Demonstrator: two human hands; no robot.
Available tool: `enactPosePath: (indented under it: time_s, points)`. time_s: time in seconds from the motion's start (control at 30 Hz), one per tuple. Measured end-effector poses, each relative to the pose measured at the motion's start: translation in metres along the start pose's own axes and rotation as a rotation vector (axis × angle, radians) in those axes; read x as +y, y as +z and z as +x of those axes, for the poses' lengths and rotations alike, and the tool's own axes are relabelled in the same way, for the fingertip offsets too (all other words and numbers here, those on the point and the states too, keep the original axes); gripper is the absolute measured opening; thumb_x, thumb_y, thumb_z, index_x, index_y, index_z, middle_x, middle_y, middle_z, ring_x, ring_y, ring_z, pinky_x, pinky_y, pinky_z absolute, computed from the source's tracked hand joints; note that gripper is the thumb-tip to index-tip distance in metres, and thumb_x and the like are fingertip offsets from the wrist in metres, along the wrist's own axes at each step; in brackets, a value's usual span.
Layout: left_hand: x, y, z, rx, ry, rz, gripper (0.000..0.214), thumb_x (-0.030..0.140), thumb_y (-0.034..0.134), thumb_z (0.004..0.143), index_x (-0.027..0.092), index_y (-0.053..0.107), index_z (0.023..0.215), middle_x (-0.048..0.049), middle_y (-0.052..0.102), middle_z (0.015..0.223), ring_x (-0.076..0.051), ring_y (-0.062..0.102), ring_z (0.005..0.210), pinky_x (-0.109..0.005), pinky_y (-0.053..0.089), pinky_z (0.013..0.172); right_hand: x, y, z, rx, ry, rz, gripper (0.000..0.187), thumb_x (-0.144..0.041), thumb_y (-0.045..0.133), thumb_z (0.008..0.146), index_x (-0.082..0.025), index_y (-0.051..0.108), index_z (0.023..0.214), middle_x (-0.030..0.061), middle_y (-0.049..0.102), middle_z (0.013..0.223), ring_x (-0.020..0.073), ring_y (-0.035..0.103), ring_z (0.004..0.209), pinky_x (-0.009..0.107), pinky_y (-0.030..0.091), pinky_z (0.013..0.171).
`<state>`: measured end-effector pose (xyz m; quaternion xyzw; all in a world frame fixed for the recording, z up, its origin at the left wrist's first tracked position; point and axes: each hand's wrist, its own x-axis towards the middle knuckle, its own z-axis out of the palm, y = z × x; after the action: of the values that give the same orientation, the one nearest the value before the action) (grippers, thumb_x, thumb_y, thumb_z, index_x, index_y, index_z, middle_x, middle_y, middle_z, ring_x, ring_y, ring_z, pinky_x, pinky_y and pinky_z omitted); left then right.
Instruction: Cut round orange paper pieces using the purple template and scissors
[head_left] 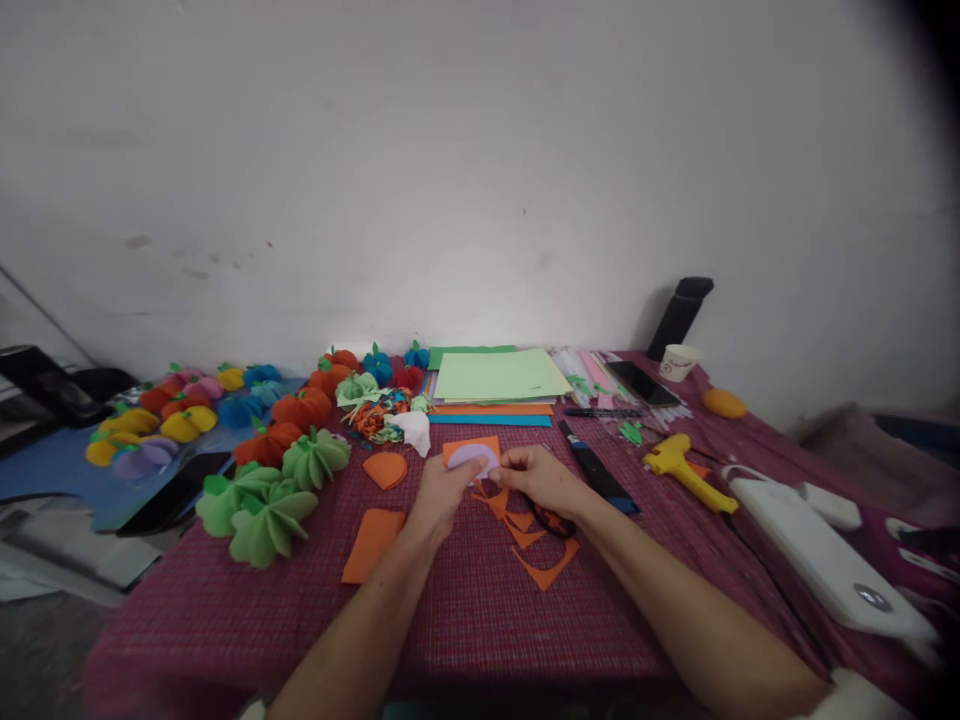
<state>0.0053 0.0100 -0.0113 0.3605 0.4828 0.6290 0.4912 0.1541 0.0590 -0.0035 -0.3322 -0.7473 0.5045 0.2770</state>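
Observation:
My left hand (448, 482) pinches an orange felt square (471, 445) with a rounded purple template (472, 460) lying on top of it, the thumb pressing on the template. At the right edge of the same felt and template, my right hand (534, 474) has its fingertips closed on them. Beneath the right hand lie scissors (553, 518) with dark handles, partly hidden. Orange offcuts (546, 568) are strewn just below. To the left are a stack of rounded orange felt pieces (385, 468) and a stack of orange rectangles (373, 545).
Felt pumpkins (300, 408) in several colours crowd the left side, near a heap of scraps (379, 415). Coloured sheets (501, 375) lie at the back. Rightward are a cutter knife (596, 468), a yellow glue gun (690, 472), a paper cup (679, 362) and a white power bank (814, 555).

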Motion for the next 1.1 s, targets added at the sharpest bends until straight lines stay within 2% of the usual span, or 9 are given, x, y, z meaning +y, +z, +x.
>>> enactPosePath:
  time_s: [0.1, 0.2, 0.3, 0.43, 0.67, 0.83, 1.0, 1.03, 1.1]
  points:
    - [0.002, -0.001, 0.0, 0.022, 0.037, 0.012, 0.022, 0.026, 0.074, 0.055, 0.012, 0.067, 0.071, -0.0037, 0.066, 0.067, -0.014, 0.057, 0.059, -0.027, 0.044, 0.06, -0.004, 0.0, 0.0, -0.01, -0.047, 0.004, 0.023, -0.034, 0.056, 0.074, -0.015, 0.059, 0.063, -0.002, 0.055, 0.057, 0.0085, 0.045, 0.051, 0.02, 0.034, 0.052]
    - [0.004, -0.006, 0.004, 0.089, 0.092, -0.032, 0.02, 0.027, 0.073, 0.057, 0.012, 0.065, 0.067, -0.0002, 0.062, 0.059, -0.011, 0.053, 0.053, -0.024, 0.041, 0.055, -0.01, -0.007, -0.007, 0.006, -0.078, -0.018, 0.023, -0.036, 0.052, 0.078, -0.015, 0.06, 0.081, 0.0024, 0.063, 0.076, 0.0125, 0.055, 0.067, 0.023, 0.041, 0.063]
    - [0.004, -0.011, 0.008, 0.133, 0.122, -0.128, 0.024, 0.03, 0.073, 0.057, 0.012, 0.064, 0.07, -0.0013, 0.063, 0.063, -0.011, 0.055, 0.057, -0.024, 0.041, 0.057, -0.009, -0.019, -0.025, 0.1, -0.071, -0.294, 0.027, -0.031, 0.052, 0.078, -0.016, 0.056, 0.099, 0.0057, 0.063, 0.089, 0.0162, 0.057, 0.077, 0.027, 0.043, 0.07]
    - [0.009, -0.01, 0.008, 0.14, 0.111, -0.267, 0.03, 0.03, 0.076, 0.054, 0.012, 0.065, 0.075, -0.0039, 0.067, 0.072, -0.014, 0.06, 0.065, -0.027, 0.044, 0.065, 0.003, -0.026, -0.051, 0.081, 0.0, -0.798, 0.031, -0.022, 0.055, 0.071, -0.015, 0.059, 0.101, 0.0104, 0.061, 0.097, 0.022, 0.055, 0.091, 0.031, 0.039, 0.081]
    - [0.03, -0.003, -0.004, 0.171, 0.092, -0.475, 0.025, 0.021, 0.077, 0.049, 0.013, 0.063, 0.069, -0.0006, 0.066, 0.065, -0.012, 0.06, 0.06, -0.024, 0.045, 0.062, 0.007, -0.016, -0.048, 0.061, 0.102, -0.951, 0.046, -0.018, 0.055, 0.07, -0.015, 0.054, 0.116, 0.0123, 0.063, 0.095, 0.0235, 0.059, 0.087, 0.03, 0.041, 0.074]
    - [0.038, -0.009, -0.004, 0.208, 0.122, -0.579, 0.023, 0.018, 0.077, 0.05, 0.013, 0.063, 0.067, 0.002, 0.065, 0.062, -0.009, 0.059, 0.057, -0.021, 0.042, 0.056, -0.007, -0.025, -0.046, 0.041, 0.164, -0.558, 0.046, -0.025, 0.062, 0.069, -0.014, 0.055, 0.113, 0.0048, 0.064, 0.076, 0.0179, 0.058, 0.066, 0.026, 0.041, 0.057]
    - [0.04, -0.013, -0.004, 0.225, 0.124, -0.665, 0.023, 0.018, 0.077, 0.052, 0.014, 0.063, 0.069, 0.0028, 0.064, 0.065, -0.009, 0.059, 0.06, -0.02, 0.042, 0.056, -0.03, -0.01, -0.058, -0.064, 0.182, 0.132, 0.036, -0.045, 0.051, 0.081, -0.011, 0.058, 0.072, 0.0029, 0.059, 0.059, 0.0121, 0.054, 0.05, 0.025, 0.042, 0.05]
    - [0.04, -0.014, -0.005, 0.224, 0.128, -0.676, 0.023, 0.018, 0.077, 0.052, 0.014, 0.063, 0.07, 0.0025, 0.064, 0.067, -0.009, 0.059, 0.061, -0.02, 0.043, 0.057, -0.033, -0.001, -0.059, -0.074, 0.179, 0.236, 0.036, -0.045, 0.051, 0.081, -0.011, 0.057, 0.071, 0.0042, 0.06, 0.061, 0.0121, 0.055, 0.05, 0.025, 0.043, 0.051]
    - [0.04, -0.015, -0.005, 0.216, 0.125, -0.689, 0.023, 0.019, 0.076, 0.054, 0.014, 0.063, 0.072, 0.0012, 0.065, 0.069, -0.01, 0.06, 0.063, -0.022, 0.045, 0.059, -0.037, 0.018, -0.059, -0.051, 0.176, 0.414, 0.028, -0.038, 0.061, 0.077, -0.015, 0.054, 0.092, 0.0049, 0.063, 0.077, 0.0135, 0.06, 0.061, 0.026, 0.046, 0.056]
